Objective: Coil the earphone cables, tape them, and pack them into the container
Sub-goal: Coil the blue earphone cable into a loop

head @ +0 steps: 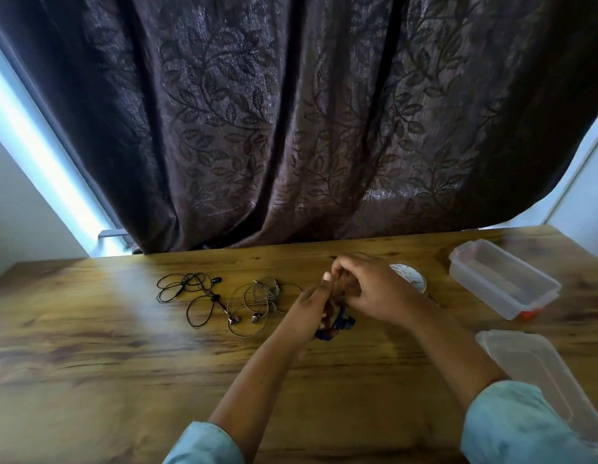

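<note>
— Cable first: where is the blue earphone cable (336,326)?
— Bunched in the left hand (309,311), whose fingers curl round it. Blue loops hang below the palm, just above the brown wooden table (123,346).
— And the right hand (371,289)?
— It meets the left hand from above, fingers bent near the left thumb. Blur hides whether it pinches anything, so I cannot tell.
— Other earphones?
— A loose black wired pair (190,293) and a tangled silver-grey wired pair (257,303) lie side by side on the table, left of the hands.
— Tape and container?
— A white-rimmed tape roll (411,277) lies just behind the right hand. The clear rectangular plastic container (502,286) stands open at far right, with its clear lid (532,370) lying apart, nearer the person
</note>
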